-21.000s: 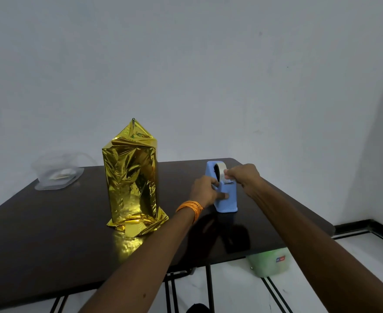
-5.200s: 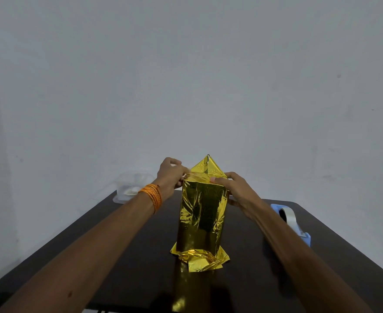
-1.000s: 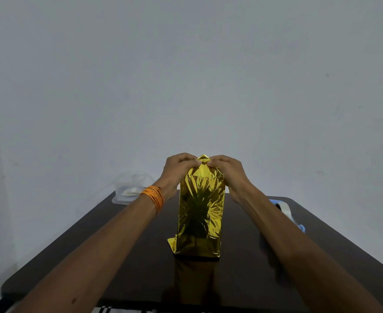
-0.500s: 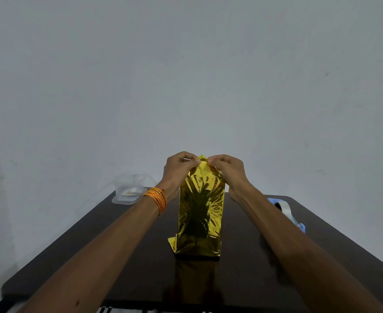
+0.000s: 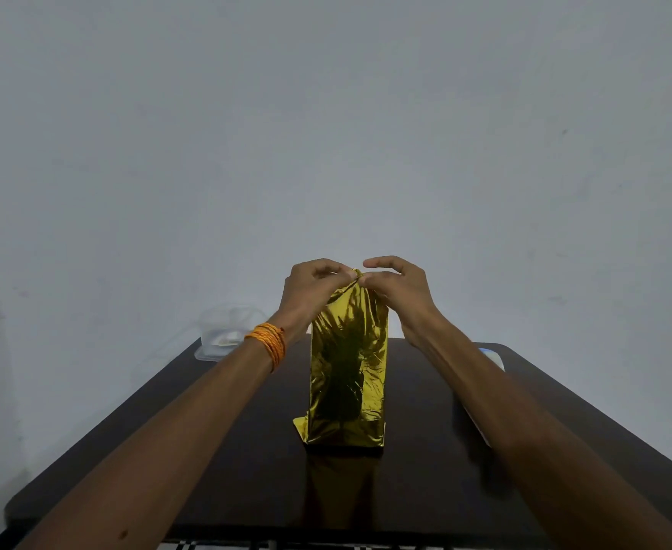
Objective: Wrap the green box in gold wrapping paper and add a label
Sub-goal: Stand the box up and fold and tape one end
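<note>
Since half a second ago, the right hand's top finger has lifted off the paper's peak, and the gold tip between the hands shows smaller.

One clear plastic container (image 5: 227, 331) sits at the far left corner of the single dark table (image 5: 215, 450). The left hand (image 5: 312, 289) wears orange thread bands (image 5: 269, 343) at the wrist. Its fingers are curled and pinch the top fold. At centre frame stands one box (image 5: 346, 391), upright and fully covered in gold wrapping paper (image 5: 350, 335), with a loose flap at its lower left. The right hand (image 5: 400, 289) pinches the same fold with thumb and lower fingers, its top finger raised clear. One blue tape dispenser (image 5: 493, 357) is mostly hidden behind the right forearm. The table's near edge is cut off by the frame.
</note>
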Demonstrator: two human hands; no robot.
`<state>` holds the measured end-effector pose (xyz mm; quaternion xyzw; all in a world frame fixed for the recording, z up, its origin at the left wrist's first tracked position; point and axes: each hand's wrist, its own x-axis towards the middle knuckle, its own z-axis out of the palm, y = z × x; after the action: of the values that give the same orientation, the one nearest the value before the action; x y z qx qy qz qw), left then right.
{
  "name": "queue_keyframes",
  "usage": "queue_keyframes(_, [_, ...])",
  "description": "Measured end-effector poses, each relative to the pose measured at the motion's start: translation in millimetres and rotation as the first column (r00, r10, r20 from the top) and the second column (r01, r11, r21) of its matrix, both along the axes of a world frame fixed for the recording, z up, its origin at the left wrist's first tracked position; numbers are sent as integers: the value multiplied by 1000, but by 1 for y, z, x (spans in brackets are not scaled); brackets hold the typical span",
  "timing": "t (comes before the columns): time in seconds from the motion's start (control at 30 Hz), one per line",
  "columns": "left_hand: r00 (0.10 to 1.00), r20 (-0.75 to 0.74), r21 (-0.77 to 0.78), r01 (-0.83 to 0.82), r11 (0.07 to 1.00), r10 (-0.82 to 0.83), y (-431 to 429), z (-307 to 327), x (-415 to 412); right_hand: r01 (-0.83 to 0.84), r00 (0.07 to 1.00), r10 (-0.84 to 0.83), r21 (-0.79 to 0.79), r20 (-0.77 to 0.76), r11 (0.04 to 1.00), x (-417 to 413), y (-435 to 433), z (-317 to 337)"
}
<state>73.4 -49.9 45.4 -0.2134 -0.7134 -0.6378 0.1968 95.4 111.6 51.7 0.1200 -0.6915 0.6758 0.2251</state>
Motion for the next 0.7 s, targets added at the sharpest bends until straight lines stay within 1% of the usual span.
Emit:
queue_keyframes(0.1, [997, -76, -89, -30, 996, 23, 2, 7, 2, -30, 999, 30, 0, -17, 1000, 3, 1, 0])
queue_keyframes(0.17, [992, -108, -98, -69, 993, 58, 4, 11, 4, -30, 999, 30, 13, -21, 999, 4, 2, -1])
queue_keyframes(0.27, [993, -105, -106, -71, 992, 60, 5, 12, 5, -25, 999, 25, 24, -24, 999, 5, 4, -2])
queue_keyframes(0.33, [994, -91, -100, -70, 993, 61, 5, 10, 4, -32, 999, 33, 24, -24, 999, 5, 5, -3])
queue_keyframes(0.4, [995, -80, -58, -71, 996, 67, 5, 8, 4, -22, 999, 23, 31, -30, 999, 5, 6, -4])
queue_keyframes(0.47, [989, -107, -10, -107, 994, 105, 6, 8, 7, -3, 999, 4, 32, -38, 999, 4, 6, -4])
queue_keyframes(0.53, [959, -206, 6, -200, 980, 197, 9, 10, 12, 24, 999, -22, 27, -42, 999, 4, 8, -3])
queue_keyframes(0.6, [901, -338, 17, -283, 959, 272, 16, 13, 21, 56, 998, -55, 13, -42, 998, 4, 12, -3])
queue_keyframes(0.7, [817, -503, 0, -324, 946, 280, 36, 19, 40, 118, 992, -118, -1, -39, 993, 8, 26, -5])
